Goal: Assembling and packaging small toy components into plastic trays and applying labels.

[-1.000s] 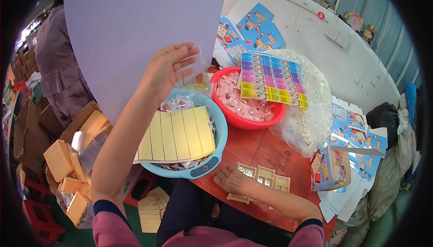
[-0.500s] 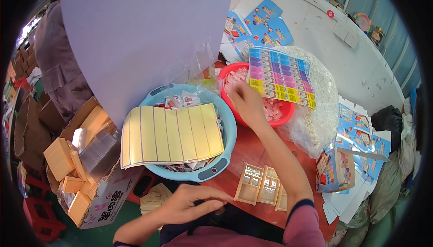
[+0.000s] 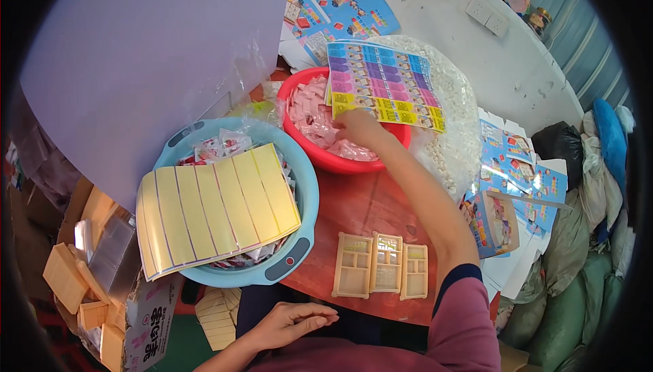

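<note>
The right hand (image 3: 358, 129), fingers bent at the pink packets (image 3: 309, 105) in the red basin (image 3: 329, 162) toward the tabletop's (image 3: 354, 202) far edge, pinch impossible to tell, should skirt the printed sheets (image 3: 384, 81); the left hand (image 3: 289, 324) rests loosely extended.

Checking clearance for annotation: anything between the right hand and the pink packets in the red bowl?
Nothing visible: the right hand is at the pink packets, over the red bowl; contact is unclear. Printed sheets cover the bowl's far-right part, beyond the hand.
</note>
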Demonstrator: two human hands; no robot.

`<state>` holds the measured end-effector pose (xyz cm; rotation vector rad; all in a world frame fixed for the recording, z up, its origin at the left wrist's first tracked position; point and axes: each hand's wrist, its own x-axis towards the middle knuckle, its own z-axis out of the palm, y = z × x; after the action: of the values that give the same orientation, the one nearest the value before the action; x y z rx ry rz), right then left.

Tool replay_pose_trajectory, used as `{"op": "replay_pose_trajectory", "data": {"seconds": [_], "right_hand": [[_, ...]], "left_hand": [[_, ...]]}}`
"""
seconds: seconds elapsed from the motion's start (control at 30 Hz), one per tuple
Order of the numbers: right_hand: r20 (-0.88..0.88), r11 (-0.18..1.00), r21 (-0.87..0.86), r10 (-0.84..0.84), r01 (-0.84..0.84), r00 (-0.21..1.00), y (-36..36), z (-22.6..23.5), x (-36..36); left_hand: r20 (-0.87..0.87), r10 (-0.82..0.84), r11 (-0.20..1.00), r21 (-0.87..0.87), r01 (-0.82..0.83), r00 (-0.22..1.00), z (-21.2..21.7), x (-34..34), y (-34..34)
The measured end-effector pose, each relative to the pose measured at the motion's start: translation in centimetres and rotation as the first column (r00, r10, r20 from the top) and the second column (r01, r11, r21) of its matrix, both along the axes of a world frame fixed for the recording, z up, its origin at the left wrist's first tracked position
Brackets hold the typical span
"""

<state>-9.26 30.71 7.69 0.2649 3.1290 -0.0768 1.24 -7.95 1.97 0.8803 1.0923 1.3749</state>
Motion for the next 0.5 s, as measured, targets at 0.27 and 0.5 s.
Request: {"op": "replay_pose_trajectory", "data": {"seconds": [0.27, 0.5], "right_hand": [[-0.045, 0.986, 0.096, 0.138, -0.133, 0.989, 1.8, -5.0, -0.7], [-0.333, 0.795, -0.592, -0.389, 0.131, 0.859, 4.0, -2.1, 2.2]], "left_hand": [[-0.058, -0.030, 1.000, -0.003, 0.030, 0.998, -0.6, 1.5, 2.6], [0.343, 0.029, 0.997, -0.077, -0.003, 0.939, 0.4, 0.8, 7.1]]}}
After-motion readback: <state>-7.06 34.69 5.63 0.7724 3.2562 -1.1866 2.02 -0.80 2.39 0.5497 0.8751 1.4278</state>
